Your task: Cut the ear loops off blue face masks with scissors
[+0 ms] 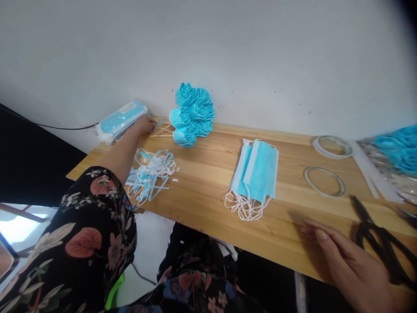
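Holding masks (pixel 125 116), plastic pack (pixel 104 133) lies by left hand (pixel 145 124).

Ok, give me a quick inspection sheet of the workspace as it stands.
Surface: wooden table, pushed against a white wall.
Job's things: mask packet and blue flower bunch at far left; black scissors at right.
Clutter: stack of masks mid-table, cut strips, tape rolls, wrapped blue bundle.
Hands: left hand between packet and flower sticks, grip unclear; right hand flat, open, beside scissors.
Cables: dark wire along the wall, left.
Surroundings: floral sleeve, dark area left.
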Demonstrator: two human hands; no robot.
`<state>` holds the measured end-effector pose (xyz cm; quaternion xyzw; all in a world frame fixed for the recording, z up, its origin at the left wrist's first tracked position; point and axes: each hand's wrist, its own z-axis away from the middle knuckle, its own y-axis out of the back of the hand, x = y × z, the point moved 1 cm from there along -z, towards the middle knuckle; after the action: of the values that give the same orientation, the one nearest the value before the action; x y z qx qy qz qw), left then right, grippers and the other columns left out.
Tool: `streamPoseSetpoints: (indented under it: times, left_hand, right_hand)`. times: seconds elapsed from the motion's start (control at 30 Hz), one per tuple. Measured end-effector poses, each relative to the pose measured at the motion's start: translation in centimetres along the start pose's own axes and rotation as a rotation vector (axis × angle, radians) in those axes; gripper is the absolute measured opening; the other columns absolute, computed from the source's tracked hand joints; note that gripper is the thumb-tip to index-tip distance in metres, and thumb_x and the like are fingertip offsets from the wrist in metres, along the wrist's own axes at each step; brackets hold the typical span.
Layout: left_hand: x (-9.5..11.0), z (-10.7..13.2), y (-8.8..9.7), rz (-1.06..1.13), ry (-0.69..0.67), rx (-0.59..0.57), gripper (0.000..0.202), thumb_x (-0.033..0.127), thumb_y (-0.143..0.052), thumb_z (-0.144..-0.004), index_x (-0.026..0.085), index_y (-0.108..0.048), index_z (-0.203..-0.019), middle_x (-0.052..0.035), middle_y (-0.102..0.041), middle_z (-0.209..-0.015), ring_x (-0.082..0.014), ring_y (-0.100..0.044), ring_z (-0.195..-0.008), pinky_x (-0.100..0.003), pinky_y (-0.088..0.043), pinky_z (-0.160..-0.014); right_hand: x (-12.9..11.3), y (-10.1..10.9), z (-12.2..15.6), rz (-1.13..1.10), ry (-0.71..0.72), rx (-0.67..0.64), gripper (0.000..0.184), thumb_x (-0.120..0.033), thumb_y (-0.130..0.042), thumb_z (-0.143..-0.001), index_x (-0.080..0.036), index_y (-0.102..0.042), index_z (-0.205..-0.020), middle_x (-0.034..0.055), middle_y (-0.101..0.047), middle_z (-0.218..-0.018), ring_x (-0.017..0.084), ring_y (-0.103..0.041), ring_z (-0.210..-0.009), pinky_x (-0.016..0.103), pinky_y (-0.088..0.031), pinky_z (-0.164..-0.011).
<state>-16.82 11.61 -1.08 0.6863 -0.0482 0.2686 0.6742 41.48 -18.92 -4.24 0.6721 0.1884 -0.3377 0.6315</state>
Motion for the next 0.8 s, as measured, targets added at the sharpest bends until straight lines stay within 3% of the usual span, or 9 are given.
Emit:
streamPoseSetpoints:
  times: [0.3, 0.57, 0.67, 0.8]
  left_hand:
    - [0.6, 0.5, -0.5, -0.177, 0.017, 0.005, 0.035, 0.023, -0.067, -0.084, 0.013, -0.075, -0.117, -0.0031, -0.073, -0.078, -0.0190, -0.061, -0.078, -0.026, -0.044, -0.078]
    - [0.0, 0.2, -0.6, -0.172, -0.013, 0.057, 0.042, 0.022, -0.058, -0.085, 0.014, -0.073, -0.124, -0.0099, -0.077, -0.104, -0.0233, -0.066, -0.089, -0.029, -0.047, -0.082]
    - [-0.2, 0.5, -0.5, -0.175, -0.012, 0.083, 0.040, 0.027, -0.058, -0.085, 0.014, -0.074, -0.119, -0.0094, -0.077, -0.100, -0.0245, -0.066, -0.090, -0.030, -0.048, -0.082]
    - [-0.3, 0.5, -0.5, -0.221, 0.058, 0.104, 0.031, 0.030, -0.057, -0.084, 0.010, -0.076, -0.099, -0.0136, -0.075, -0.090, -0.0301, -0.066, -0.093, -0.032, -0.048, -0.081]
  right_hand:
    - [0.8, -0.4, -0.3, -0.020, 0.053, 0.066, 0.039, -0.062, -0.055, -0.074, -0.030, -0.077, -0.082, 0.0039, -0.081, -0.087, 0.038, -0.077, -0.088, 0.058, -0.061, -0.088]
    - [1.0, -0.3, -0.2, -0.048, 0.046, 0.049, 0.029, -0.059, -0.057, -0.076, -0.038, -0.076, -0.084, 0.0016, -0.081, -0.087, 0.036, -0.076, -0.090, 0.056, -0.062, -0.088]
    - [1.2, -0.4, -0.2, -0.054, 0.038, 0.049, 0.022, -0.057, -0.058, -0.078, -0.044, -0.074, -0.083, 0.0020, -0.080, -0.088, 0.036, -0.076, -0.092, 0.055, -0.060, -0.090]
    - [1.2, -0.6, -0.1, -0.071, 0.027, 0.040, 0.017, -0.058, -0.057, -0.080, -0.051, -0.072, -0.085, 0.0042, -0.080, -0.090, 0.033, -0.075, -0.094, 0.051, -0.058, -0.091]
